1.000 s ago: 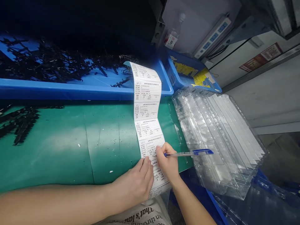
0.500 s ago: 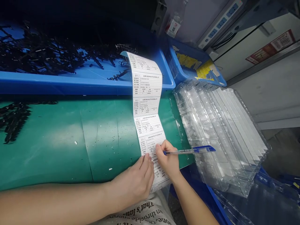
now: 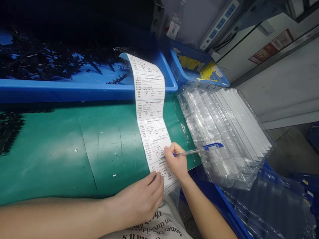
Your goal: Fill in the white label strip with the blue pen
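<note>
The labels (image 3: 149, 88) are white, each patterned with black rules and print, and pale blue shows at their curled far end. The pen (image 3: 196, 151) is clear with a blue cap. The table (image 3: 59, 166) is green, flecked white and black. Black parts (image 3: 50, 59) fill the blue bin (image 3: 87, 90); the blue basket (image 3: 177, 68) shows yellow. Black lettering marks the pale clothing (image 3: 165, 222). The sign (image 3: 271, 46) is red and white.
</note>
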### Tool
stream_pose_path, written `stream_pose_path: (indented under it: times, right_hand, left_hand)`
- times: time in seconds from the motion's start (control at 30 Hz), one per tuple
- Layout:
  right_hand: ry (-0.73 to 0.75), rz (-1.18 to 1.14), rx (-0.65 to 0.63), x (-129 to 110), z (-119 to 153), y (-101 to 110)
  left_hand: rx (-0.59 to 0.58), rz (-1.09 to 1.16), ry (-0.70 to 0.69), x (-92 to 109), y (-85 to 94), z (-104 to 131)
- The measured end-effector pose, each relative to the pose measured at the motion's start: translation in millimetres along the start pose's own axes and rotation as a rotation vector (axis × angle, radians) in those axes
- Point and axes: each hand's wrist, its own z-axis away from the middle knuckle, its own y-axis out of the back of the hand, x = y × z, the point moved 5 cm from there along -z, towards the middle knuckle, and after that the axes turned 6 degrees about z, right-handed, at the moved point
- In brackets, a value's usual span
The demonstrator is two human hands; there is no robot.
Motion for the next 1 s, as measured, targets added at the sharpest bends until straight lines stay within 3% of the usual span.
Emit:
stream_pose_path:
  times: [0.13, 0.27, 0.43, 0.57, 0.7, 1.0]
  right_hand:
    - [0.005, -0.003, 0.042, -5, 4, 14]
    - [0.005, 0.009, 0.066, -9, 13, 28]
    - [-0.071, -0.045, -0.071, -2, 19, 15]
    - [-0.105, -0.066, -0.039, 2, 18, 9]
    - [-0.085, -0.001, -0.093, 4, 18, 5]
    - [0.011, 0.107, -0.088, 0, 17, 4]
  left_hand:
    - [0.005, -0.012, 0.007, -4, -0.6, -1]
    - [0.010, -0.035, 0.100, -26, -1.7, -5]
    - [0.007, -0.105, 0.199, -45, -3.2, -7]
    - [0.008, -0.141, 0.109, -39, -0.3, -7]
    - [-0.020, -0.130, 0.024, -26, 1.7, -4]
    - [-0.064, -0.096, 0.039, -16, 0.5, 0]
